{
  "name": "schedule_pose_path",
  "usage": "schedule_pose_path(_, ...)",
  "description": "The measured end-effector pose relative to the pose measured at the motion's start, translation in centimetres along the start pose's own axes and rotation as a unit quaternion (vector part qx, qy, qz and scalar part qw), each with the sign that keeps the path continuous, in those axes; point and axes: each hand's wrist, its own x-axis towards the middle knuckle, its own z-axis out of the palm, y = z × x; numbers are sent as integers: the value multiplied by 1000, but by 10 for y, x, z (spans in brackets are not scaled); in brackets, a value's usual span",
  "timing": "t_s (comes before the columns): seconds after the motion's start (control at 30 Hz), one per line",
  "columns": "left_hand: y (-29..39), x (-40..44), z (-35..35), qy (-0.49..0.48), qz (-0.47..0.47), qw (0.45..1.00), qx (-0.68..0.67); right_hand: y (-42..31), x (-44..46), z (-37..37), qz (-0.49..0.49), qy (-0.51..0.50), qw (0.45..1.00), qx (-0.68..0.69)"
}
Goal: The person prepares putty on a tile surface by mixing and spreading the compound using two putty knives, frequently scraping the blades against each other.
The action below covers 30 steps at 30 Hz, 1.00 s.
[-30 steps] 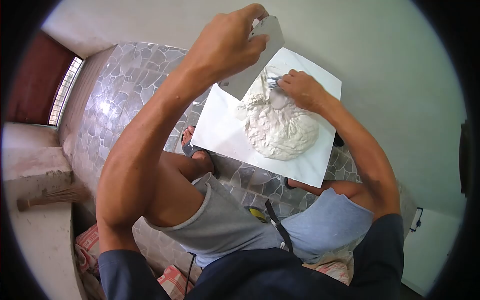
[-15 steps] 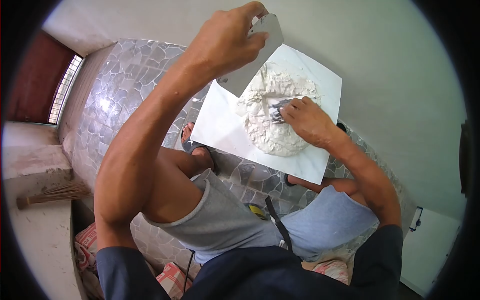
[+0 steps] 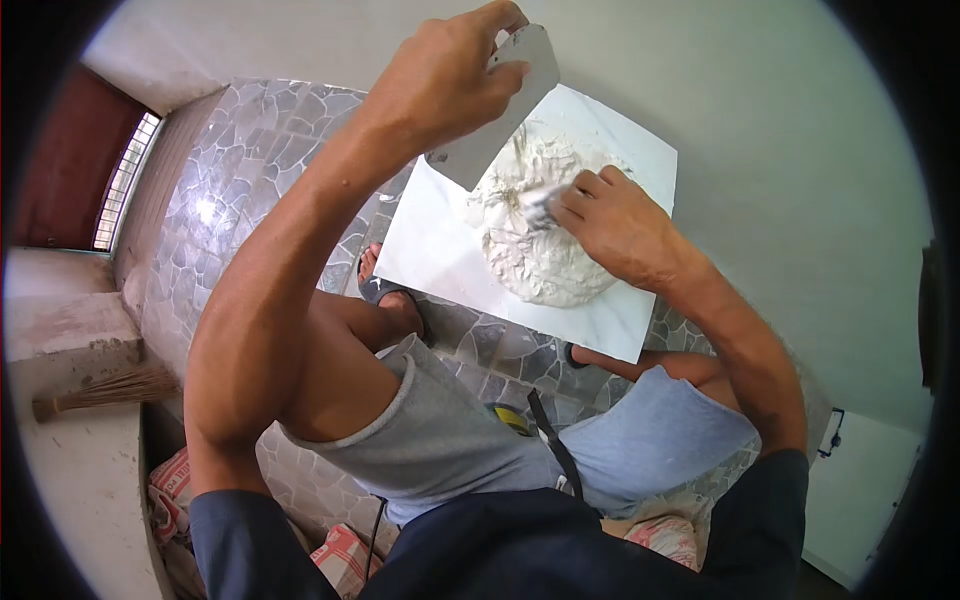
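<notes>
Grey and flat, a plate is clasped in the left hand; the right hand grips a blurred tool at lumpy white paste on a square white surface. Beyond: stone-patterned floor, pale wall. The tool has neared the paste's middle.

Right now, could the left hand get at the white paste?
Probably yes: the left hand holds a flat plate near the white paste, with nothing visible between them; the right hand covers only part of it.
</notes>
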Motion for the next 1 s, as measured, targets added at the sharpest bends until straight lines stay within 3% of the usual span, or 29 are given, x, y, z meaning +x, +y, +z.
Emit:
schedule_pose_path(0.07, 0, 2, 1, 9, 15, 1000, -2, -5, 12, 2, 0, 48, 999, -17)
schedule_pose_path(0.2, -19, 7, 12, 60, 75, 995, 11, -14, -2, 45, -10, -14, 1000, 16)
schedule_pose_path(0.33, -11, 0, 3, 27, 31, 999, -15, -4, 8, -9, -18, -44, 999, -12)
schedule_pose_path(0.43, -5, 1, -1, 17, 18, 999, -19, -6, 21, 11, 1, 49, 998, -31)
schedule_pose_path(0.47, -12, 4, 2, 47, 59, 997, -2, -9, 20, 20, 13, -41, 999, -16)
schedule_pose_path(0.53, -27, 8, 13, 102, 134, 985, 27, -6, 5, 28, 2, -60, 998, 23)
schedule_pose_path(0.6, -26, 4, 8, 77, 85, 993, -5, -4, 4, 7, 7, -115, 992, 47)
schedule_pose_path(0.73, -5, -4, -10, 25, 57, 997, -41, -3, 7, -1, 20, 7, 999, -28)
schedule_pose_path(0.83, -14, 4, 2, 42, 28, 999, -7, -17, -14, 33, 12, -4, 999, 29)
schedule_pose_path(0.87, -18, 5, 3, 44, 41, 998, -17, -19, -25, 33, -27, 1, 999, -24)
schedule_pose_path(0.93, -23, 4, 5, 47, 68, 996, -34, -11, -23, 5, -8, -34, 999, 11)
schedule_pose_path(1.0, -12, 1, 1, 32, 37, 999, -14, -4, -18, -23, 9, -49, 999, 0)
